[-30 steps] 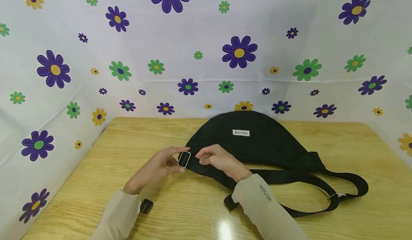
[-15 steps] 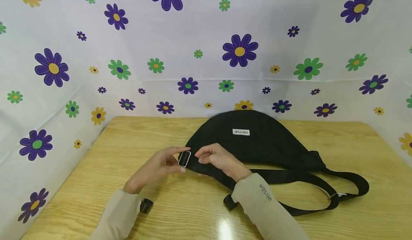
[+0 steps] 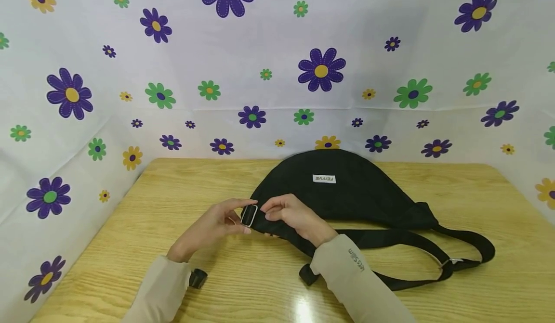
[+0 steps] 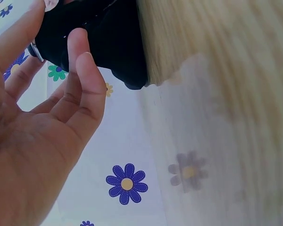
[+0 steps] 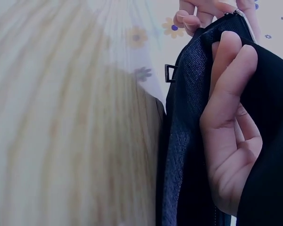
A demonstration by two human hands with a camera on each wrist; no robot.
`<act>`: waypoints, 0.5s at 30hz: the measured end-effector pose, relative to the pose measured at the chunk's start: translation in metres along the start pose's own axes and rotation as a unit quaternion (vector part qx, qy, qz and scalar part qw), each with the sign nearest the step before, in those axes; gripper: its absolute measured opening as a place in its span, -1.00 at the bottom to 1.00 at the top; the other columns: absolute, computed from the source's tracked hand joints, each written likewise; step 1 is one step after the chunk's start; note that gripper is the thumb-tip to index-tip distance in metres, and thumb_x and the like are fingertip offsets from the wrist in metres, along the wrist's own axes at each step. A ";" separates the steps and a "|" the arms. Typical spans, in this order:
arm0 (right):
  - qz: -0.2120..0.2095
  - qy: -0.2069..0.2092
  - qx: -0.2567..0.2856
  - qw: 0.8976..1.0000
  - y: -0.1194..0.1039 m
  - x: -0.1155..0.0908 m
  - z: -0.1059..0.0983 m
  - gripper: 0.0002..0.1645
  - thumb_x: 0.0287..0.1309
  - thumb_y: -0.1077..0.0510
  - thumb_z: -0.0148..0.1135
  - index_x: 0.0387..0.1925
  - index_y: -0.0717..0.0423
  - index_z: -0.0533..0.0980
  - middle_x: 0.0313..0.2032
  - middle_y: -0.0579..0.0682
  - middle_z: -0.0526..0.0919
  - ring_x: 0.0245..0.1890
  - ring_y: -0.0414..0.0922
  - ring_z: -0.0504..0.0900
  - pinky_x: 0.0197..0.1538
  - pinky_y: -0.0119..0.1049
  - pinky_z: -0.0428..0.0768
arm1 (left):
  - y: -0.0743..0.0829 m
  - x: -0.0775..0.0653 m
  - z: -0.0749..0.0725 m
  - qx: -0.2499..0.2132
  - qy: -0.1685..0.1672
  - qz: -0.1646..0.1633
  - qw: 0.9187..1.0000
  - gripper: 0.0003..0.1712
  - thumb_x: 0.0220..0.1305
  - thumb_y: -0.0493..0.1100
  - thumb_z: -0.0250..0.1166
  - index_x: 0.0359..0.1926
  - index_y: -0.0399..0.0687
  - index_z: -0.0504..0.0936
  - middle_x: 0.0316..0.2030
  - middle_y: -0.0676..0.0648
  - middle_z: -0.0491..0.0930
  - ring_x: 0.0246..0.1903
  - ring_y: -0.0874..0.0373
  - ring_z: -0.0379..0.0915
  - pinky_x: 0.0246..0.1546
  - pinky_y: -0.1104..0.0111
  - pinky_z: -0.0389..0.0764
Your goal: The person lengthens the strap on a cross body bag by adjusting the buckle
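Observation:
A black crescent-shaped sling bag (image 3: 347, 200) with a small white label lies on the wooden table. At its left end, my left hand (image 3: 212, 223) pinches a silver metal slide buckle (image 3: 249, 215) by its top and bottom edges, between finger and thumb. Black webbing shows inside the buckle's frame. Just right of it, my right hand (image 3: 297, 217) grips the black strap (image 3: 299, 242), with some fingertips showing below. In the right wrist view, curled fingers (image 5: 226, 103) lie against the black fabric (image 5: 179, 132). The black cloth partly hides how the strap threads through.
A loop of strap (image 3: 425, 243) with a second metal slider (image 3: 453, 261) trails across the right side of the wooden table (image 3: 130, 246). A white cloth (image 3: 243, 72) printed with flowers hangs behind and at the sides. Small dark devices (image 3: 198, 278) sit at both wrists.
Almost nothing differs. Both hands keep their hold, with the buckle shifted very slightly; the head view itself tilts a little.

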State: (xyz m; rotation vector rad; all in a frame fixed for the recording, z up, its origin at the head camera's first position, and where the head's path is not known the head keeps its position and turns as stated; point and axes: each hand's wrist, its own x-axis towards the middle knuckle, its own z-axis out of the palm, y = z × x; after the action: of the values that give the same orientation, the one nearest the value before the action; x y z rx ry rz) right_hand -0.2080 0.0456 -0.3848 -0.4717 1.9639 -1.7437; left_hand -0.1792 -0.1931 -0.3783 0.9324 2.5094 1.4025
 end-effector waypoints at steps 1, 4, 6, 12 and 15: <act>0.002 -0.004 0.009 1.000 0.000 0.000 0.000 -0.72 0.34 0.44 0.13 0.03 0.51 0.54 -0.26 0.05 0.67 -0.26 -0.15 0.65 0.01 -0.19 0.59 | 0.000 0.000 0.000 0.002 0.002 0.001 1.000 -0.33 0.25 -0.34 0.43 0.36 -0.33 0.45 0.23 -0.36 0.46 -0.32 0.19 0.55 -0.36 0.37 0.56; 0.005 -0.014 0.040 0.999 -0.001 0.000 0.000 -0.71 0.35 0.45 0.11 0.05 0.52 0.52 -0.30 0.06 0.69 -0.43 -0.17 0.68 -0.22 -0.27 0.64 | 0.000 -0.001 -0.001 0.004 0.008 0.009 1.000 -0.35 0.26 -0.33 0.43 0.35 -0.34 0.46 0.21 -0.37 0.48 -0.33 0.19 0.54 -0.37 0.35 0.56; 0.006 -0.018 0.058 0.998 -0.002 -0.001 0.000 -0.70 0.35 0.45 0.09 0.07 0.53 0.50 -0.32 0.07 0.70 -0.51 -0.15 0.69 -0.33 -0.29 0.64 | 0.000 0.000 0.000 0.004 0.011 0.013 1.000 -0.35 0.26 -0.34 0.43 0.34 -0.34 0.46 0.21 -0.36 0.49 -0.32 0.19 0.55 -0.36 0.35 0.57; 0.013 -0.009 0.075 0.997 0.000 -0.002 0.002 -0.71 0.36 0.46 0.07 0.06 0.51 0.50 -0.35 0.07 0.69 -0.51 -0.14 0.68 -0.37 -0.32 0.62 | 0.000 0.001 0.001 -0.004 0.002 0.005 1.000 -0.34 0.26 -0.35 0.42 0.36 -0.34 0.45 0.24 -0.37 0.46 -0.30 0.17 0.56 -0.35 0.37 0.57; 0.013 -0.002 0.084 0.996 0.000 -0.002 0.003 -0.73 0.35 0.46 0.07 0.03 0.50 0.52 -0.33 0.08 0.67 -0.49 -0.11 0.68 -0.37 -0.31 0.63 | 0.001 0.001 0.002 -0.014 -0.003 -0.008 1.000 -0.33 0.27 -0.35 0.42 0.37 -0.34 0.43 0.25 -0.37 0.46 -0.30 0.16 0.57 -0.34 0.37 0.58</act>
State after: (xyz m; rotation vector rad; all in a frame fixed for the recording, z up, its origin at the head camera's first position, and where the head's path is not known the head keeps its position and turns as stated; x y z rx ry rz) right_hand -0.2044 0.0439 -0.3847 -0.3896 1.7927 -1.8710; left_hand -0.1791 -0.1910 -0.3787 0.9071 2.4809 1.4234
